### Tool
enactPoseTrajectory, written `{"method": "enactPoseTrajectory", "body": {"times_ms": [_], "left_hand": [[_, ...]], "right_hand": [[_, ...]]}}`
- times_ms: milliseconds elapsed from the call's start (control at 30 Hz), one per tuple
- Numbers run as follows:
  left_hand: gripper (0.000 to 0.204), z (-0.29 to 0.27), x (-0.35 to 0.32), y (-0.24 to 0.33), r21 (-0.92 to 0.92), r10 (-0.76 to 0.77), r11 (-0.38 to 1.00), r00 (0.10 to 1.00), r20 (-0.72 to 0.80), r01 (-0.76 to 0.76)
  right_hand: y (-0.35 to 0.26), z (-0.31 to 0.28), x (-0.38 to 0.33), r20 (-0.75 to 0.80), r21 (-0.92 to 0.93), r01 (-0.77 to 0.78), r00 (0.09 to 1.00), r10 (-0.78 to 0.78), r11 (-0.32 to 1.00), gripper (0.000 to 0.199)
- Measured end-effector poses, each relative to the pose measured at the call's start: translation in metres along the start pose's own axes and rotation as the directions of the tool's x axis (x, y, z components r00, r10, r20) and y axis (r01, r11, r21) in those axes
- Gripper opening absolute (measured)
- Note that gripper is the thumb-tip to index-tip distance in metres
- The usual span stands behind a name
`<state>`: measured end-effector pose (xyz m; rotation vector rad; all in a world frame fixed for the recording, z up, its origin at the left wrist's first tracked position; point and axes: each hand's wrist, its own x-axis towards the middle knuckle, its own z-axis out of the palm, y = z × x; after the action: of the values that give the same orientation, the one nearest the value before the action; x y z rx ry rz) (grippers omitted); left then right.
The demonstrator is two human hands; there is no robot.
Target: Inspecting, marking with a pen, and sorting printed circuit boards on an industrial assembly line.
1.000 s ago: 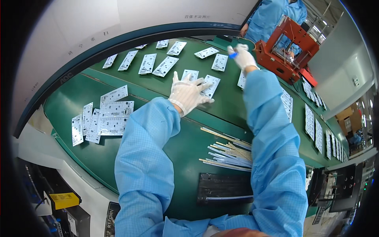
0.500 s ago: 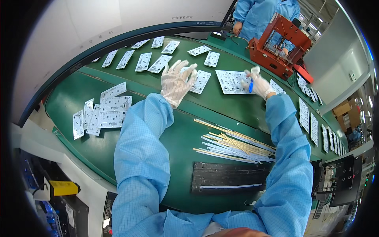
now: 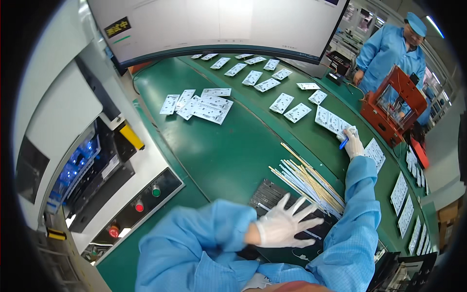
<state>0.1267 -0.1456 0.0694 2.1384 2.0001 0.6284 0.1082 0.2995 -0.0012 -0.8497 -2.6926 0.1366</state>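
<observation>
My left hand (image 3: pixel 287 224), in a white glove, is open with its fingers spread over a black board (image 3: pixel 263 191). It hides much of the board, and I cannot tell whether it touches it. My right hand (image 3: pixel 354 143), also gloved, is closed on a slim blue pen-like tool (image 3: pixel 344 142). Its fingertips meet the right end of a white circuit board panel (image 3: pixel 327 118) made of several joined sections. Thin white and yellowish strips (image 3: pixel 307 179) lie in a loose bundle between my hands.
Loose white boards (image 3: pixel 206 108) overlap on the green table's left; several more stand in rows under a monitor (image 3: pixel 214 24). Panels (image 3: pixel 400 192) line the right. A co-worker (image 3: pixel 391 48) stands behind a red fixture (image 3: pixel 389 109). Machine buttons (image 3: pixel 139 207) sit at left.
My left hand has drawn back from the boards to above the black board. My right hand still has the blue tool at the panel. The view has swung left, showing the machine.
</observation>
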Motion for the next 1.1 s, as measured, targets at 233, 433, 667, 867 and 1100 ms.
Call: {"method": "enactPoseTrajectory", "body": {"times_ms": [233,433,667,867,1100], "left_hand": [[0.041,0.077,-0.012,-0.031,0.194,0.101,0.978,0.984,-0.143,-0.072],[0.039,0.060,-0.022,-0.026,0.315,0.163,0.936,0.987,-0.003,-0.154],[0.023,0.102,0.038,0.037,0.273,0.251,0.937,0.964,-0.084,-0.220],[0.025,0.067,0.088,-0.014,0.343,0.254,0.927,0.928,-0.273,-0.153],[0.053,0.045,0.060,-0.008,0.309,-0.012,0.944,0.948,-0.319,0.116]], "right_hand": [[-0.027,-0.017,0.007,-0.071,0.047,-0.088,0.993,0.091,0.995,0.048],[-0.051,-0.086,-0.037,-0.331,0.438,0.170,0.943,-0.017,0.883,0.041],[-0.059,-0.195,-0.148,-0.313,0.636,0.206,0.950,0.004,0.744,0.040],[-0.066,-0.254,-0.232,-0.425,0.622,0.157,0.891,0.162,0.767,0.034],[-0.082,-0.270,-0.252,-0.477,0.566,0.218,0.873,0.100,0.795,0.035]]}}
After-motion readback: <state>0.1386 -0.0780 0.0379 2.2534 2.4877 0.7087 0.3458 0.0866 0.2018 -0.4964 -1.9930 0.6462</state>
